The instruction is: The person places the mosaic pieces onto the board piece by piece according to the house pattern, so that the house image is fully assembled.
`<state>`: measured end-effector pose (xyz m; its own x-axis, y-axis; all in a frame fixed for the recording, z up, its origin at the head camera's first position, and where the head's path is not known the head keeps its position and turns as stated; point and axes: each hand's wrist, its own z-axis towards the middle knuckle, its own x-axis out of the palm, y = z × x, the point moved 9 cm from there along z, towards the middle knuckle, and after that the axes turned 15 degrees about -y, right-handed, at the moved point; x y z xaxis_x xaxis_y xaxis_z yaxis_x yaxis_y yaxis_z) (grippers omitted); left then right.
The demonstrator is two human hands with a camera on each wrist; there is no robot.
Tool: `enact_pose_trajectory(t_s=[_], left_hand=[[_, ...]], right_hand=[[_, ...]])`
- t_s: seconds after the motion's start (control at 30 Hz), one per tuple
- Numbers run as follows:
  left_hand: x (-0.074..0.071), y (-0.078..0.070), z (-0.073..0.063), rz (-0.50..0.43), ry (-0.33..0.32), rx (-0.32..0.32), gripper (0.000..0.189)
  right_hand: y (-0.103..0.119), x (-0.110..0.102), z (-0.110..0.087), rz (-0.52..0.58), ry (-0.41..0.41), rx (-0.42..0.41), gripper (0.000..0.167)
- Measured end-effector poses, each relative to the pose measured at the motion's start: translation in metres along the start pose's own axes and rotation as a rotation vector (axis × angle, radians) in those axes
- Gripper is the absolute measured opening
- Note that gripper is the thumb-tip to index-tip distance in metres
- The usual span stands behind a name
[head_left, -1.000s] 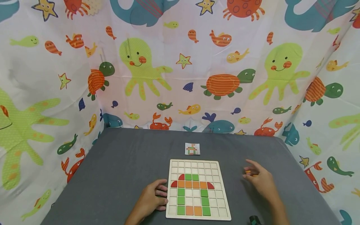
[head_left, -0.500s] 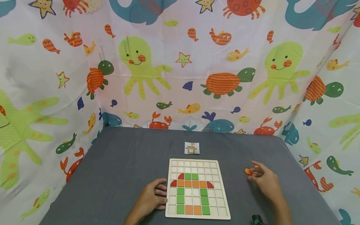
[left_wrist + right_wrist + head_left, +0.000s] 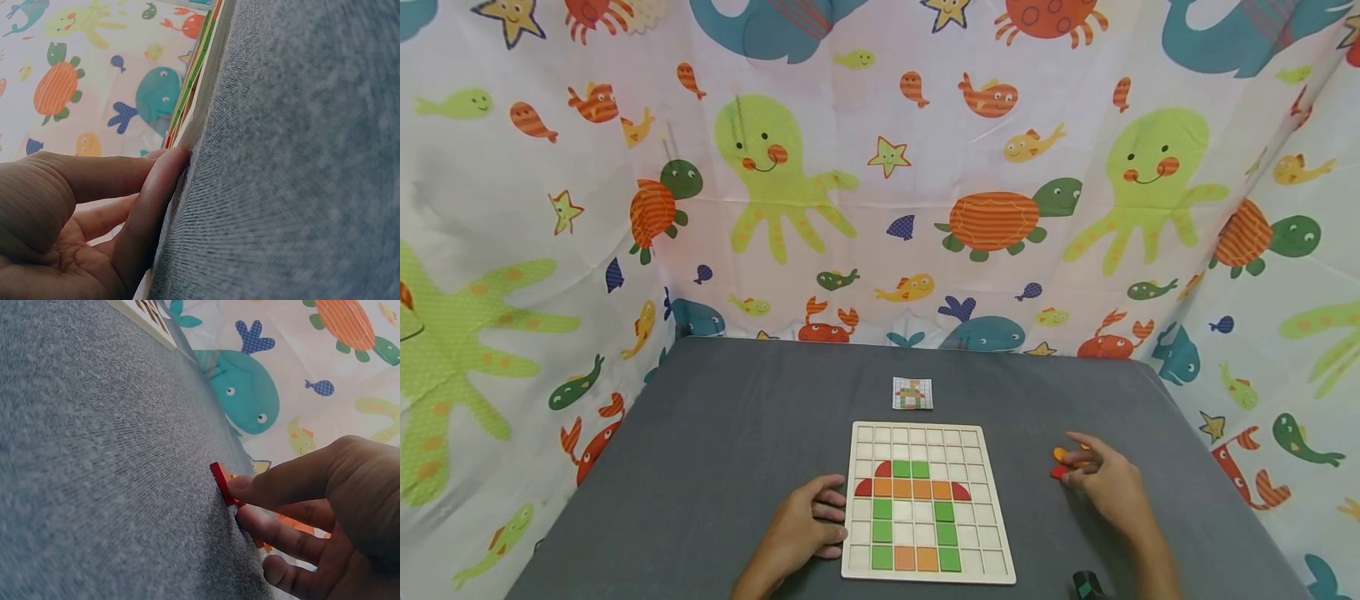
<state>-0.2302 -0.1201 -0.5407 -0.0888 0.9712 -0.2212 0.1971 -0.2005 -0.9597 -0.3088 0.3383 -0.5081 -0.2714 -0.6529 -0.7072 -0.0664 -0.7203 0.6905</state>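
A pale wooden grid board (image 3: 988, 533) lies on the grey cloth, with green, orange and red tiles set in its cells. My left hand (image 3: 802, 525) rests at the board's left side; in the left wrist view its fingertips (image 3: 178, 159) touch the board's edge. Right of the board, my right hand (image 3: 1112, 487) is low over the cloth. Thumb and fingertips pinch a small red tile (image 3: 223, 483), which also shows in the head view as a red piece (image 3: 1059, 472). Beside it are orange pieces (image 3: 1060, 454), partly hidden by the fingers.
Behind the board lies a small printed card (image 3: 912, 393) with a coloured grid picture. A dark object (image 3: 1086, 585) sits at the lower edge near my right forearm. A sea-animal curtain (image 3: 880, 183) hangs around the grey table (image 3: 760, 408).
My right hand has shifted slightly right and nearer, and orange and red pieces now show at its fingertips. The left hand keeps its place at the board.
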Motion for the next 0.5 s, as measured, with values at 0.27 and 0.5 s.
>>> enact_pose_trajectory(t_s=[0.27, 0.5], left_hand=[[0.0003, -0.0005, -0.0002, 0.001, -0.001, 0.002, 0.075], [0.0, -0.0008, -0.0005, 0.005, -0.002, 0.003, 0.075]], right_hand=[[0.0037, 0.0014, -0.002, -0.053, 0.002, -0.038, 0.065], [0.0024, 0.0056, -0.0025, -0.096, 0.035, -0.029, 0.071]])
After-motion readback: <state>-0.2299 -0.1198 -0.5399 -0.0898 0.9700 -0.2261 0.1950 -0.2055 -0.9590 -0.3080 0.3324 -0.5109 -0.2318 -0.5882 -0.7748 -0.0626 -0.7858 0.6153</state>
